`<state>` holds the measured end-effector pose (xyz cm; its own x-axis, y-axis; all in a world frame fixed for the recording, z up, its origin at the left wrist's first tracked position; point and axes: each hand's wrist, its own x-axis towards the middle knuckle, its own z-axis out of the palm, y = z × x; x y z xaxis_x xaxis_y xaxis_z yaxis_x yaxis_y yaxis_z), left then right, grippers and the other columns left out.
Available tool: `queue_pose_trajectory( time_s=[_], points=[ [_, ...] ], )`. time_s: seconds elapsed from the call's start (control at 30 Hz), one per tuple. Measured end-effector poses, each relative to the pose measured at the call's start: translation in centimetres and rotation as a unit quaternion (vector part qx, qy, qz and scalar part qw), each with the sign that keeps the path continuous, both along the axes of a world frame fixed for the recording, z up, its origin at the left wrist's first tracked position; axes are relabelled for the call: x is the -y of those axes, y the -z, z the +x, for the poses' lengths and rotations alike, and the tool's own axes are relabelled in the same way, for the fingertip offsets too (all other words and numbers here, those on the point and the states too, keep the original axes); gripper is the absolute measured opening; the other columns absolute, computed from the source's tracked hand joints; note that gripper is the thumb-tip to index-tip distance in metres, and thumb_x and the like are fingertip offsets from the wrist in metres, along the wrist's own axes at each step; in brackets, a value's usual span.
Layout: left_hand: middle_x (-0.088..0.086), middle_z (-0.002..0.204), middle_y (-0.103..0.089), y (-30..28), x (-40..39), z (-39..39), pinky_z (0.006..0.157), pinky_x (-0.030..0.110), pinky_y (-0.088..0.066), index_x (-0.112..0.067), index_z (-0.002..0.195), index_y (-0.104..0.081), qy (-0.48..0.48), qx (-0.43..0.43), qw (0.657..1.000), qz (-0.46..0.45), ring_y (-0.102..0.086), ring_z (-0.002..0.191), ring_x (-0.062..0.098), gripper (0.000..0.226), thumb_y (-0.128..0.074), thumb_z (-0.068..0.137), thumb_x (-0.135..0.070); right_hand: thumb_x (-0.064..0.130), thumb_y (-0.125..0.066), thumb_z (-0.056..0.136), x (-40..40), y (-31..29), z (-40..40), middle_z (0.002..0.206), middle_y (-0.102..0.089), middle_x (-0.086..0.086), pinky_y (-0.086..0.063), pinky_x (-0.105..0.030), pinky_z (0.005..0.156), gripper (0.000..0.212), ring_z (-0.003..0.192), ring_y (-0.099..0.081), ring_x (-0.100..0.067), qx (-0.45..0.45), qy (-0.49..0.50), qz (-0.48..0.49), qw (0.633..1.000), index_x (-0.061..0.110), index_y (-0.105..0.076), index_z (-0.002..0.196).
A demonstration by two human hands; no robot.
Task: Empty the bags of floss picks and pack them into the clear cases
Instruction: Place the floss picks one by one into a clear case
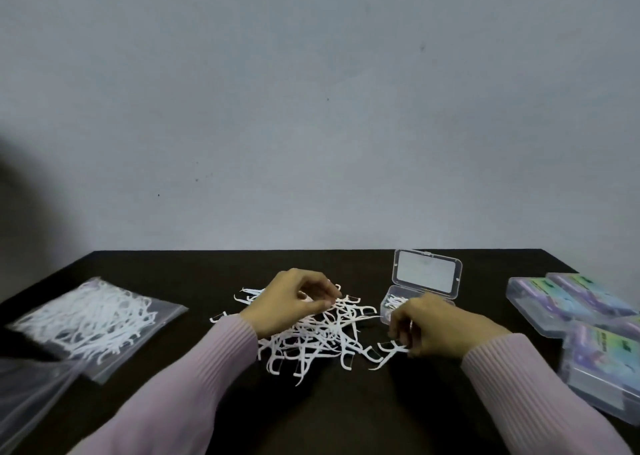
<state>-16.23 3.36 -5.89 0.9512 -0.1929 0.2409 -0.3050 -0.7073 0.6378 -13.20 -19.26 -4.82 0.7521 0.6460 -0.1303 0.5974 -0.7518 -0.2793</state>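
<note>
A loose pile of white floss picks (318, 336) lies mid-table. My left hand (294, 300) hovers over the pile's far side, its fingers curled and pinching picks. My right hand (429, 326) is at the pile's right edge with curled fingers on a floss pick (389, 349). Just behind that hand stands an open clear case (426, 274), lid upright, with a few picks inside. A full clear bag of floss picks (93, 319) lies at the left.
An empty clear bag (31, 395) lies at the near left edge. Several closed clear cases with colourful labels (588, 330) are stacked at the right edge. The dark table (346, 420) ends at a grey wall behind.
</note>
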Motion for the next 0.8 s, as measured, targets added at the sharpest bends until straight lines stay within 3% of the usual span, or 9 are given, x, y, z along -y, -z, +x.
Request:
queue_pose_trajectory(
  time_s=[0.13,0.27,0.33,0.43,0.53,0.6,0.67,0.8],
  points=[
    [-0.021,0.103,-0.064,0.5,-3.2,-1.6,0.083,0.008,-0.038,-0.035,0.097,-0.067,-0.032,-0.016,0.998,0.05,-0.054,0.099,-0.011,0.016,-0.069,0.083,-0.027,0.006,-0.056,0.088,-0.9,0.7,-0.4,0.08,-0.054,0.016,-0.046,-0.011,0.073,0.024,0.079,-0.056,-0.001,0.058,-0.004,0.042,0.997,0.021,-0.068,0.103],
    [-0.028,0.119,-0.049,1.4,-5.8,-3.3,0.094,0.008,-0.029,-0.043,0.107,-0.06,-0.017,-0.037,0.994,0.105,-0.037,0.116,-0.012,0.032,-0.073,0.077,-0.041,0.021,-0.056,0.09,-2.1,1.7,-1.2,0.103,-0.061,0.013,-0.043,-0.016,0.082,0.023,0.093,-0.055,-0.002,0.128,-0.023,0.059,0.99,0.03,-0.064,0.11],
    [-0.029,0.128,-0.037,2.2,-6.6,-4.2,0.098,0.006,-0.022,-0.045,0.117,-0.052,-0.008,-0.041,0.991,0.126,-0.024,0.123,-0.016,0.047,-0.072,0.075,-0.045,0.025,-0.057,0.09,-2.6,2.1,-1.4,0.113,-0.056,0.013,-0.04,-0.015,0.087,0.027,0.104,-0.052,-0.003,0.15,-0.032,0.074,0.985,0.029,-0.058,0.117],
    [-0.027,0.136,-0.025,3.0,-7.1,-4.7,0.109,0.02,-0.019,-0.051,0.127,-0.037,-0.026,-0.055,0.99,0.124,-0.014,0.129,-0.01,0.067,-0.07,0.069,-0.057,0.021,-0.055,0.092,-3.5,3.0,-1.4,0.139,-0.037,0.012,-0.034,-0.019,0.104,0.048,0.126,-0.039,-0.006,0.144,-0.036,0.092,0.985,0.027,-0.039,0.137],
    [-0.025,0.137,-0.032,3.2,-7.3,-4.4,0.108,0.018,-0.022,-0.052,0.126,-0.037,-0.042,-0.055,0.989,0.132,-0.026,0.128,-0.008,0.08,-0.056,0.055,-0.083,0.021,-0.044,0.097,-4.0,3.6,-1.4,0.15,-0.03,0.006,-0.03,-0.025,0.11,0.054,0.134,-0.034,-0.01,0.118,-0.014,0.061,0.991,0.025,-0.022,0.146],
    [-0.025,0.131,-0.041,3.3,-7.4,-4.2,0.105,0.016,-0.027,-0.048,0.124,-0.043,-0.048,-0.04,0.99,0.127,-0.034,0.122,-0.009,0.068,-0.057,0.064,-0.075,0.024,-0.042,0.098,-4.0,3.7,-1.4,0.146,-0.035,0.005,-0.032,-0.025,0.108,0.05,0.132,-0.037,-0.011,0.121,-0.014,0.052,0.991,0.024,-0.023,0.145],
    [-0.026,0.124,-0.046,3.4,-7.4,-4.1,0.101,0.015,-0.033,-0.045,0.12,-0.049,-0.055,-0.017,0.993,0.108,-0.041,0.116,-0.009,0.048,-0.066,0.076,-0.054,0.026,-0.043,0.098,-4.0,3.6,-1.3,0.141,-0.038,0.007,-0.033,-0.022,0.105,0.047,0.128,-0.038,-0.009,0.149,-0.015,0.054,0.987,0.024,-0.029,0.143],
    [-0.022,0.11,-0.059,3.5,-6.8,-4.2,0.085,0.008,-0.042,-0.036,0.107,-0.061,-0.056,0.022,0.997,0.053,-0.053,0.102,-0.009,0.032,-0.074,0.079,-0.031,0.034,-0.044,0.097,-4.0,3.5,-1.6,0.124,-0.048,0.015,-0.029,-0.022,0.098,0.031,0.118,-0.042,-0.003,0.213,-0.03,0.042,0.976,0.03,-0.046,0.128]
  ],
)
